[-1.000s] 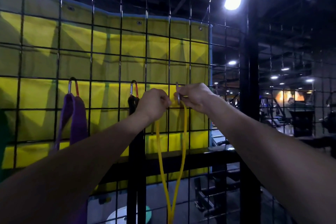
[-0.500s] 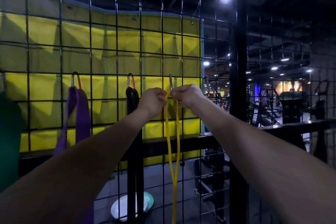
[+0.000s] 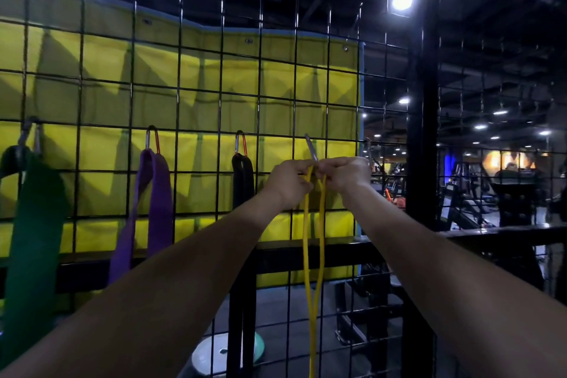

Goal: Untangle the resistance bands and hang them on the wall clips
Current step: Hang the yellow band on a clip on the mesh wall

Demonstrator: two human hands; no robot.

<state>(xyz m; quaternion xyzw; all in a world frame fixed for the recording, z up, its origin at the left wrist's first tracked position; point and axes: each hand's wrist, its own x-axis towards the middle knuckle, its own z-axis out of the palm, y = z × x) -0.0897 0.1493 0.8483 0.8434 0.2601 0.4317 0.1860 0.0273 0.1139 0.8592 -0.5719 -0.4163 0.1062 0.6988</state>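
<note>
Yellow band [image 3: 313, 255] | my left hand [image 3: 288, 182], right hand [image 3: 346, 173] both pinching it at clip [image 3: 310, 146]; next I'd seat loop, probably

I can read no text, label, brand, number or sign anywhere in my view. The bands carry no print that I can make out, and the lit orange panel [image 3: 506, 159] far right is too blurred and small to tell whether it bears any lettering.
</note>
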